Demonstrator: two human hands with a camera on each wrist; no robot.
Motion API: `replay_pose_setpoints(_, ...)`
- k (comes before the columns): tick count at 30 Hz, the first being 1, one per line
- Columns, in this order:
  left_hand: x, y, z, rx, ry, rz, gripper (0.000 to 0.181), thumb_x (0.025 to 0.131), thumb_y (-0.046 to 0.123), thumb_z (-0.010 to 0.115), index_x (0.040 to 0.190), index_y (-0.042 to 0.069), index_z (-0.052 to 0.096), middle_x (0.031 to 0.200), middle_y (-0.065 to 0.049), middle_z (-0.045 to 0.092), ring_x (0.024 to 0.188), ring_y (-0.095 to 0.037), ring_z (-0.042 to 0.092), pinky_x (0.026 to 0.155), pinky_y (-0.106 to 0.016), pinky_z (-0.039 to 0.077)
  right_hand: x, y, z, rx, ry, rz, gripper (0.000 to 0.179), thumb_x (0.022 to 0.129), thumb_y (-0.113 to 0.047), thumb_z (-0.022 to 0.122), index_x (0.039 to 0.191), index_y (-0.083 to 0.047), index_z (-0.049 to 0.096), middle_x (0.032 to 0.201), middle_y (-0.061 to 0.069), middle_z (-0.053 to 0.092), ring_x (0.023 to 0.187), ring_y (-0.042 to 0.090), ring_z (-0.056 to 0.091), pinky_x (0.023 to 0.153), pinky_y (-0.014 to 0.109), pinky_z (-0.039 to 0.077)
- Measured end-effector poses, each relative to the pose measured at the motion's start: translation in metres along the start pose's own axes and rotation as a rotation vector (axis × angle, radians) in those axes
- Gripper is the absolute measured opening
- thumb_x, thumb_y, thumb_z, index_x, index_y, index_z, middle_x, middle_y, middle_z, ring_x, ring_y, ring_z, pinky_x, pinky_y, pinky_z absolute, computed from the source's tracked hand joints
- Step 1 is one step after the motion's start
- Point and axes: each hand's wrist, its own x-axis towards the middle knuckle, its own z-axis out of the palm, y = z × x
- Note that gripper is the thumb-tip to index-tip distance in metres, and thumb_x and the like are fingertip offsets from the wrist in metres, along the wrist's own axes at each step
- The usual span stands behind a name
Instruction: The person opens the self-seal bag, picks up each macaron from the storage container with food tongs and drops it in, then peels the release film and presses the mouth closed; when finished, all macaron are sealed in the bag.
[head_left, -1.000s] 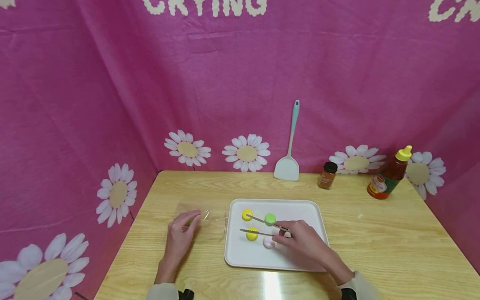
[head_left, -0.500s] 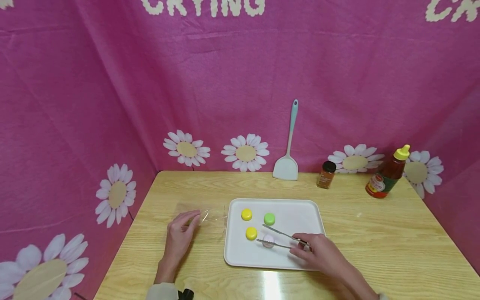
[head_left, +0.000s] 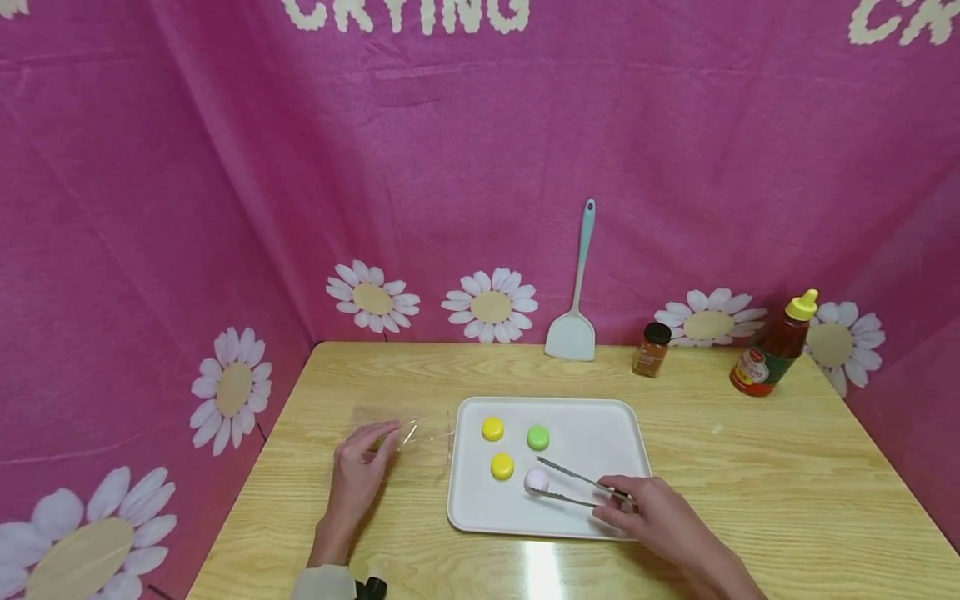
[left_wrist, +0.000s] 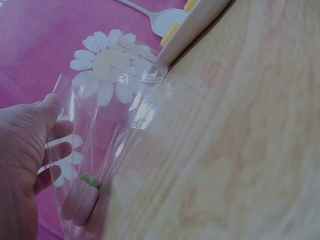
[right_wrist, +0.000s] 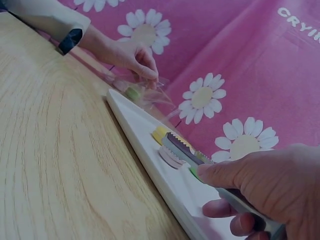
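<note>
My left hand (head_left: 358, 471) pinches the edge of a clear plastic bag (left_wrist: 102, 105) left of the tray. Low in that bag, pink macarons (left_wrist: 80, 202) and some green (left_wrist: 90, 180) show through the film. In my right hand (head_left: 663, 512) I grip metal tongs (head_left: 573, 476), their serrated arms spread apart. One tip overlaps a lilac macaron (head_left: 536, 478) in the head view; the other points past its far side. Behind it sits a green macaron (head_left: 537, 437). Two yellow macarons, one at the back (head_left: 492, 428) and one nearer (head_left: 502, 467), lie at the tray's left.
The macarons lie on a white rectangular tray (head_left: 600, 429) with a low rim, on a wooden table (head_left: 720, 450). Along the back stand a spatula (head_left: 572, 335), a small dark-lidded jar (head_left: 651, 354) and a yellow-capped sauce bottle (head_left: 768, 354). A pink daisy-print cloth (head_left: 450, 167) hangs behind.
My right hand has drawn the tongs rightward and toward me, away from the yellow macarons to the lilac one. My left hand stays at the bag. The macarons keep their places.
</note>
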Motion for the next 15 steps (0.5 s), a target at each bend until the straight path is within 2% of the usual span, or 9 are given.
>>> replay_pose_setpoints(5, -0.0008, 0.0006, -0.0002, -0.007, 0.0, -0.006, 0.018, 0.091, -0.001, 0.079, 0.108, 0.003, 0.081, 0.108, -0.007, 0.079, 0.101, -0.018, 0.072, 0.068, -0.013, 0.056, -0.0013, 0.0014, -0.0008, 0.009, -0.017, 0.002, 0.042, 0.093, -0.038, 0.079, 0.12, -0.006, 0.075, 0.079, -0.016, 0.062, 0.066, -0.001, 0.05, 0.056, 0.021, 0.043)
replay_pose_setpoints(10, -0.0009, 0.0011, -0.0001, -0.008, 0.0, -0.014, 0.018, 0.091, -0.001, 0.079, 0.108, 0.004, 0.081, 0.108, -0.007, 0.079, 0.102, -0.018, 0.072, 0.068, -0.013, 0.056, -0.0006, -0.0002, -0.0002, 0.0, -0.06, 0.055, 0.043, 0.093, -0.039, 0.078, 0.124, -0.009, 0.076, 0.078, -0.015, 0.062, 0.066, 0.001, 0.051, 0.058, 0.022, 0.043)
replay_pose_setpoints(15, -0.0009, 0.0017, -0.0002, -0.006, -0.003, -0.021, 0.018, 0.091, 0.0, 0.079, 0.109, 0.004, 0.081, 0.109, -0.007, 0.079, 0.102, -0.019, 0.073, 0.068, -0.013, 0.056, -0.0013, -0.0022, -0.0003, -0.016, -0.068, 0.091, 0.045, 0.093, -0.043, 0.078, 0.125, -0.012, 0.077, 0.075, -0.014, 0.059, 0.065, 0.003, 0.049, 0.056, 0.022, 0.038)
